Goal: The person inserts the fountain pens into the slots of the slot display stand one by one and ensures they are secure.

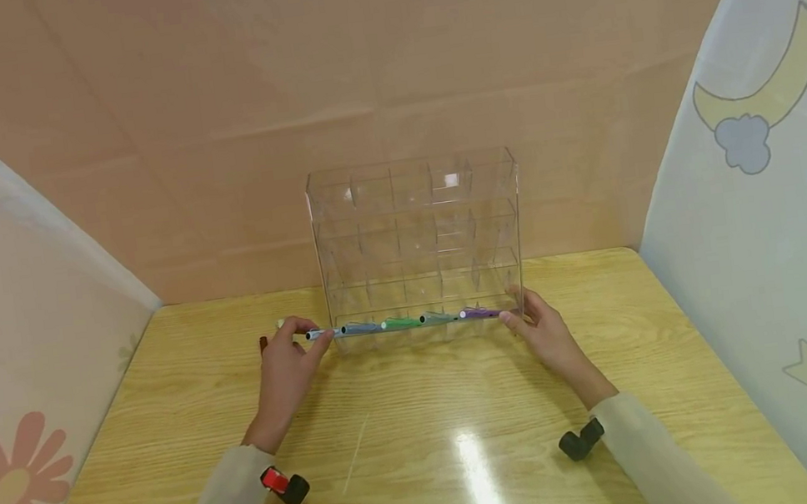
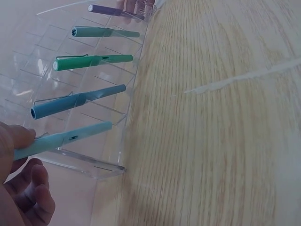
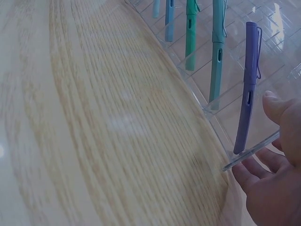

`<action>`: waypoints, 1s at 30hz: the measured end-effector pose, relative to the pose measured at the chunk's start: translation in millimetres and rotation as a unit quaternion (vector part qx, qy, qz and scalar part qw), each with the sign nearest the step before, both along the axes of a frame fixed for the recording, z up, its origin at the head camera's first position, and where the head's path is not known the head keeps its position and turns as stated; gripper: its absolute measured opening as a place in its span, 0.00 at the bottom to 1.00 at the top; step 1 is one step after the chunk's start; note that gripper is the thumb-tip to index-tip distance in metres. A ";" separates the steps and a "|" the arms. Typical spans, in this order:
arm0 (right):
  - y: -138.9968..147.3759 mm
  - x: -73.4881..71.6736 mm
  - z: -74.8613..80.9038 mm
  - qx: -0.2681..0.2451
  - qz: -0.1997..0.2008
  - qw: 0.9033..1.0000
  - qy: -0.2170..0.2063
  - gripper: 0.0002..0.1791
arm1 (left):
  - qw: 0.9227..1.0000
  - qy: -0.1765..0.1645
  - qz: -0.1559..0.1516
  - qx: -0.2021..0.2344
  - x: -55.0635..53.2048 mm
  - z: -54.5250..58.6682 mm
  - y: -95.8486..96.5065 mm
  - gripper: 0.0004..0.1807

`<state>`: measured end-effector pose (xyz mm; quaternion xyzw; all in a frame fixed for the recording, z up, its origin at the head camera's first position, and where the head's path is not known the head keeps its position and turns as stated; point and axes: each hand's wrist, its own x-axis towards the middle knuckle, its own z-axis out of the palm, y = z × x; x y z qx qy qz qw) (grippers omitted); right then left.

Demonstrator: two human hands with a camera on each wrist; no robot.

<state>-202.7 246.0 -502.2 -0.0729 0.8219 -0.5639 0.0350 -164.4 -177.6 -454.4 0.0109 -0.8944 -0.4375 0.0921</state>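
A clear acrylic rack (image 1: 417, 242) with a grid of compartments stands upright on the table. Pens lie in a row along its bottom tier: a blue pen (image 1: 362, 328), a green pen (image 3: 190, 33), a teal pen (image 2: 94, 32) and a purple pen (image 3: 248, 84). At the row's left end, my left hand (image 1: 290, 373) pinches a light blue pen (image 2: 66, 140) by its capped end; its other end reaches over the rack's bottom tier. My right hand (image 1: 552, 343) holds the rack's lower right side, the side panel between thumb and fingers, close to the purple pen.
A small dark brown object (image 1: 264, 345) lies just left of my left hand, mostly hidden. The wooden table (image 1: 409, 419) extends toward me. A plain backdrop (image 1: 223, 139) rises behind the rack, with patterned cloth (image 1: 750, 243) at both sides.
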 end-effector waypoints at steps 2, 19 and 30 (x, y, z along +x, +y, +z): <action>-0.2 0.0 0.2 0.001 -0.001 1.000 -0.002 0.40 | 1.000 0.002 0.001 0.001 -0.1 -0.1 0.8 0.19; -1.6 -0.5 0.9 -0.005 -0.004 1.000 -0.006 0.40 | 1.000 -0.007 0.005 -0.009 -2.3 -2.5 6.1 0.18; -0.6 1.4 0.4 -0.010 -0.006 1.000 -0.011 0.40 | 1.000 -0.006 0.008 0.010 8.4 -3.8 -2.9 0.21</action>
